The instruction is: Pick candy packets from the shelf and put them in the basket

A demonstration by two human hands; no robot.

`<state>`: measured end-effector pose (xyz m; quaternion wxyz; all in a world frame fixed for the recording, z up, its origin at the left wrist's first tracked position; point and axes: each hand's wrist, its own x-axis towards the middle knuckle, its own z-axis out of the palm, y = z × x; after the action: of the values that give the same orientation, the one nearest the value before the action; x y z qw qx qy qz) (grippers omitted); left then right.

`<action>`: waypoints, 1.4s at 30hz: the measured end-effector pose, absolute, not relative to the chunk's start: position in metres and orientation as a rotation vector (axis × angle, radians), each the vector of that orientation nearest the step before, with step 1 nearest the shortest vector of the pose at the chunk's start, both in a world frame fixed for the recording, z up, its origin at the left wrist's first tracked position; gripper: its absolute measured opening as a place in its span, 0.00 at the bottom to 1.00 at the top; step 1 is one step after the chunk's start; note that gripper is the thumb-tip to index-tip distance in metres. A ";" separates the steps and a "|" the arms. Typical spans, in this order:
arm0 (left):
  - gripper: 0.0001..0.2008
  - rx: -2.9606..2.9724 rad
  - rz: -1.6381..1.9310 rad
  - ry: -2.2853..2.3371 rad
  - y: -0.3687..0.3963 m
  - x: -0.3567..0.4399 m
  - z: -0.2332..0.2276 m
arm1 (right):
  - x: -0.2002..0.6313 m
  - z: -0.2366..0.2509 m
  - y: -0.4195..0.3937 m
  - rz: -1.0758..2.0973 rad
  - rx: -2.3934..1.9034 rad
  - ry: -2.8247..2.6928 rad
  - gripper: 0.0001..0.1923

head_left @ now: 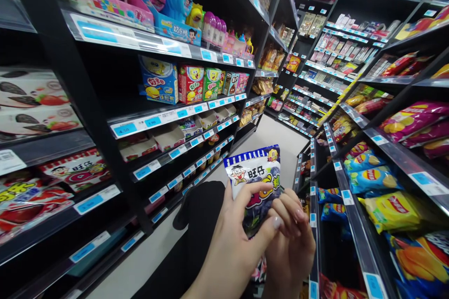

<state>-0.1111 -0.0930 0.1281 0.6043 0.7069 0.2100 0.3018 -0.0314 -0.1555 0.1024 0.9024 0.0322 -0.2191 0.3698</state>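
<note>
In the head view, a blue-and-white snack packet (pixel 257 171) is being grasped by the left hand (pixel 239 226), slightly tilted, above the aisle floor (pixel 280 133). Beside its lower right edge, the right hand (pixel 293 226) is being held curled; whether the packet is being gripped there cannot be told.
</note>
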 end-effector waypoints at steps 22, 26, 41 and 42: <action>0.16 1.657 0.680 0.445 -0.094 -0.109 0.124 | -0.027 0.103 -0.160 0.714 0.025 -0.407 0.16; 0.16 1.670 0.676 0.436 -0.094 -0.109 0.124 | -0.027 0.104 -0.160 0.705 0.011 -0.367 0.17; 0.16 1.661 0.691 0.449 -0.094 -0.109 0.124 | -0.027 0.106 -0.160 0.703 -0.002 -0.383 0.17; 0.16 1.660 0.692 0.454 -0.095 -0.109 0.124 | -0.027 0.106 -0.160 0.703 0.000 -0.382 0.17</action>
<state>-0.1094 -0.0946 0.1242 0.5999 0.7159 0.1959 0.2987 -0.0267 -0.1605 0.1057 0.9211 0.0001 -0.1861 0.3421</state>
